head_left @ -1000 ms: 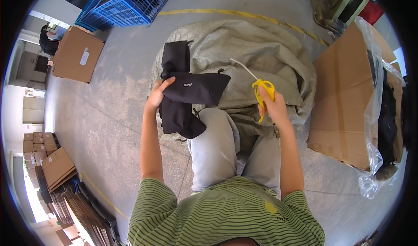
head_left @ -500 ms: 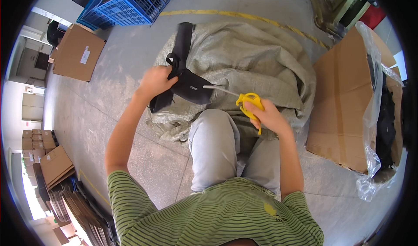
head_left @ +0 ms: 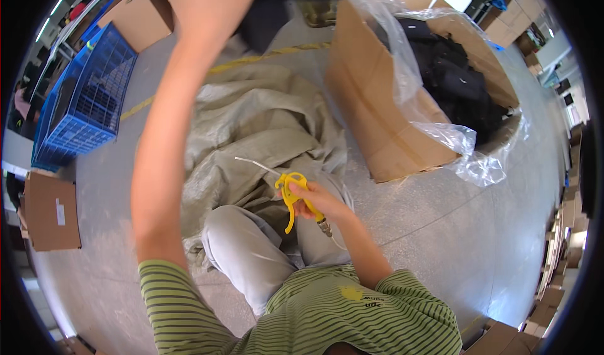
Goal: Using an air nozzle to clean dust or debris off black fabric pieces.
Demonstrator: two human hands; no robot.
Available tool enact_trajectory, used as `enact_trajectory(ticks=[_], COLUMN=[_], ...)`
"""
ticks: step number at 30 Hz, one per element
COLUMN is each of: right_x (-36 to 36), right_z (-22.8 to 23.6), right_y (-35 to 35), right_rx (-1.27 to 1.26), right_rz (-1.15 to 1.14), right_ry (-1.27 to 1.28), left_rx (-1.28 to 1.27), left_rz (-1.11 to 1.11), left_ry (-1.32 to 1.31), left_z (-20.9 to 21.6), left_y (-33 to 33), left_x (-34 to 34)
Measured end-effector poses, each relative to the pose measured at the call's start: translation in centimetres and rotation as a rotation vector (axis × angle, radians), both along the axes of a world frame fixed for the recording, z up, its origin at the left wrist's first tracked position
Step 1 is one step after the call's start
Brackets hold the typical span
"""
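Observation:
My left hand (head_left: 211, 9) is raised high at the top edge, smeared by motion and partly cut off. A black fabric piece (head_left: 267, 22) with strap-like ends hangs from it, cropped by the frame's top. Over my knees, my right hand (head_left: 314, 199) is wrapped round a yellow air blow gun (head_left: 290, 185). The gun's thin metal nozzle points up and to the left, and a hose fitting sticks out at its lower end. Beyond my knees lies a crumpled grey-beige woven sheet (head_left: 264, 122), apart from the black piece.
A tall cardboard box (head_left: 371, 97) lined with clear plastic stands to the right, holding black fabric pieces (head_left: 453, 72). At the left are a blue plastic crate (head_left: 88, 103) and a closed cardboard box (head_left: 53, 210). A yellow line (head_left: 277, 52) crosses the floor behind the sheet.
My left hand has lifted the black piece up and away from the sheet. The view has turned right, showing more of the lined box. The blow gun stays in my right hand.

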State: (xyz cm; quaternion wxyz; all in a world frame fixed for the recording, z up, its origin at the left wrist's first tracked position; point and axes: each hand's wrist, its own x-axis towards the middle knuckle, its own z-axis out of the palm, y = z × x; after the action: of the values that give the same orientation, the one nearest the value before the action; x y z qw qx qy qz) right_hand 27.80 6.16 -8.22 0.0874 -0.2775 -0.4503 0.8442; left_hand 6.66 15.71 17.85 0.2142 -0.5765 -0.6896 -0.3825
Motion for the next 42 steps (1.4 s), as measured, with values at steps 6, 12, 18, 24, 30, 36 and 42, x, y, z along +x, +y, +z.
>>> enact_trajectory(ticks=[6, 12, 18, 24, 30, 36, 42], right_x=[6.4, 10.0, 8.0, 4.3, -3.1, -12.2, -15.4], right_z=[-0.3, -2.2, -4.0, -3.6, -0.5, -5.9, -10.3], right_y=[-1.3, -1.6, 0.3, 3.4, 5.8, 6.6, 11.3], right_rx=[-0.005, -0.056, -0.089, 0.005, 0.485, 1.566, 1.704], right_rz=[-0.15, -0.289, -0.225, -0.39, -0.36, 0.036, 0.09], right_ry=[-0.139, -0.144, -0.137, -0.045, -0.109, -0.474, -0.693], left_rx=[-0.293, -0.473, -0.49, -1.196, -0.734, -0.576, -0.596], left_rz=[0.049, -1.048, -0.273, 0.33, 0.2, 0.272, 0.385], left_ry=[0.188, -0.296, -1.107, -1.331, -1.283, -0.679, 0.241], left_z=[1.2, -6.4, -19.9, -38.1, -46.0, -40.3, -28.9], left_y=[9.8, 6.1, -14.6, -30.4, -29.1, -19.8, -13.5], left_x=[24.1, 12.5, -11.3, -13.2, -11.8, -18.5, -29.1])
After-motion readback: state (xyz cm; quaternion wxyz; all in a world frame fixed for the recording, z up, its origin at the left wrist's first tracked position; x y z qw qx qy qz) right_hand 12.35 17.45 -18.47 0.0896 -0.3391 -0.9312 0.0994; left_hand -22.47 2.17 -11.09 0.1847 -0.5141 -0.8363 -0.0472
